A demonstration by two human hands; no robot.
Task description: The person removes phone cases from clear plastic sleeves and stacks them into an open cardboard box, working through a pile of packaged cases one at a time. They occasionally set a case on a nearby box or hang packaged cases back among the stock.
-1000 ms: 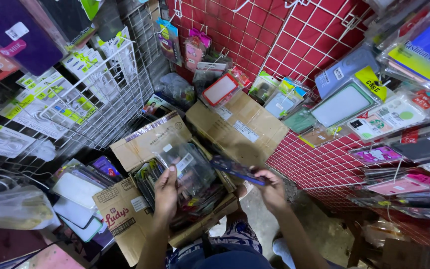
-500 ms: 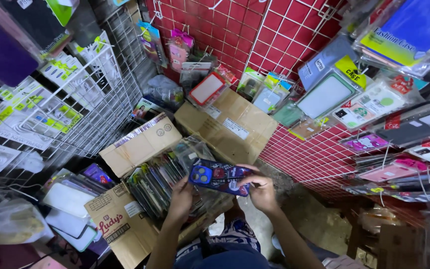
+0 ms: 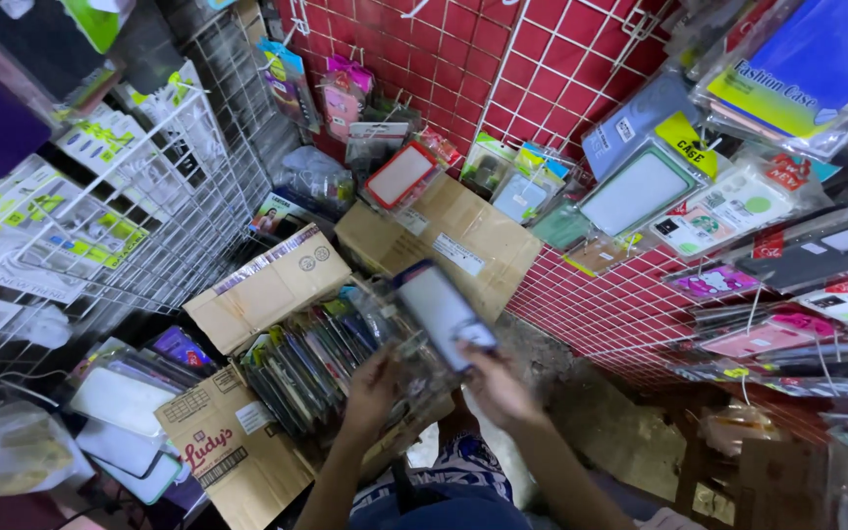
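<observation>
Both hands lift one packaged phone case above an open cardboard box

The right hand (image 3: 499, 385) pinches the blurred, clear-wrapped phone case (image 3: 441, 313) at its lower edge; the left hand (image 3: 373, 388) curls around the wrap beside it, over the cardboard box (image 3: 233, 447) packed with upright cases. A white-labelled closed carton (image 3: 453, 240) sits beyond, below a red wire grid (image 3: 561, 59)

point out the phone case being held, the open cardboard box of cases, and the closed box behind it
phone case (image 3: 441, 312), head view, middle of its blurred face
open cardboard box (image 3: 269, 288), head view, upper flap
closed box (image 3: 463, 240), head view, top panel
</observation>
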